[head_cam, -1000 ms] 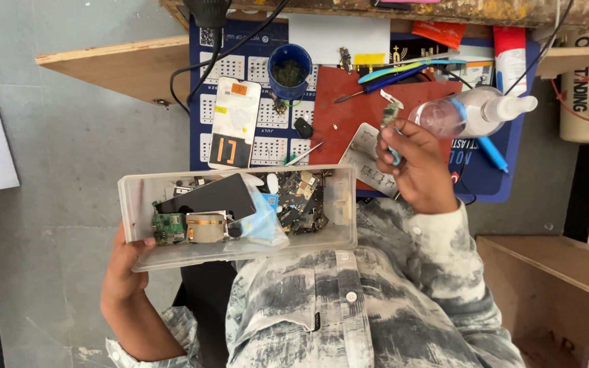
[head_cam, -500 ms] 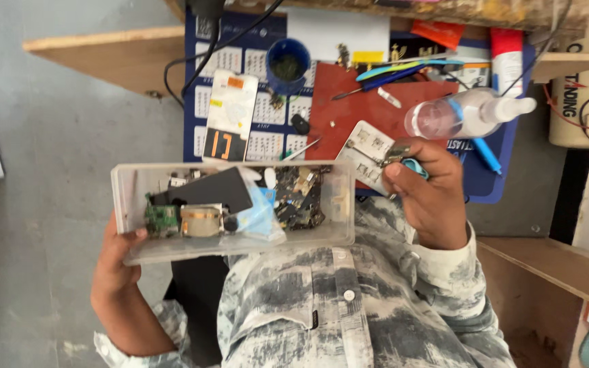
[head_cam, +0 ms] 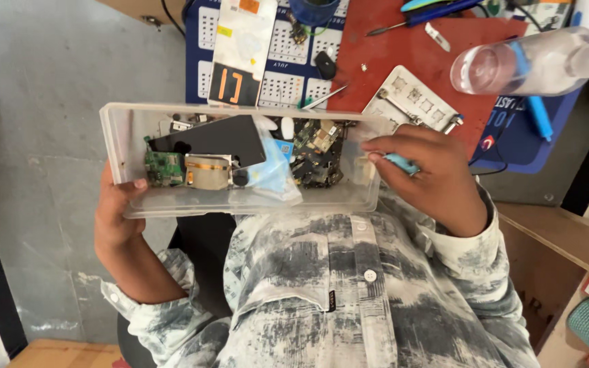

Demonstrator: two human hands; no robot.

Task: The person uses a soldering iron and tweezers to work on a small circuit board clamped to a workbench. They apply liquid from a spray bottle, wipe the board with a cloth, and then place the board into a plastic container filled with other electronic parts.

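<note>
Moving down from the tabletop (head_cam: pixel 403 61) since a second ago, the right hand (head_cam: pixel 431 174) now touches the clear tray's (head_cam: pixel 240 201) right end, its grip closed on one small blue tool (head_cam: pixel 400 162). The left hand (head_cam: pixel 117 218) clasps the tray's left end. Inside: one green board (head_cam: pixel 165 168), one dark phone (head_cam: pixel 216 138), one blue bag (head_cam: pixel 270 170).

A clear plastic tray (head_cam: pixel 125 129) of circuit boards (head_cam: pixel 318 154) and a dark phone (head_cam: pixel 216 139) is held by the left hand (head_cam: pixel 118 219), while a blue tool (head_cam: pixel 401 163) is pinched in the right hand (head_cam: pixel 436 178) at its end.
</note>
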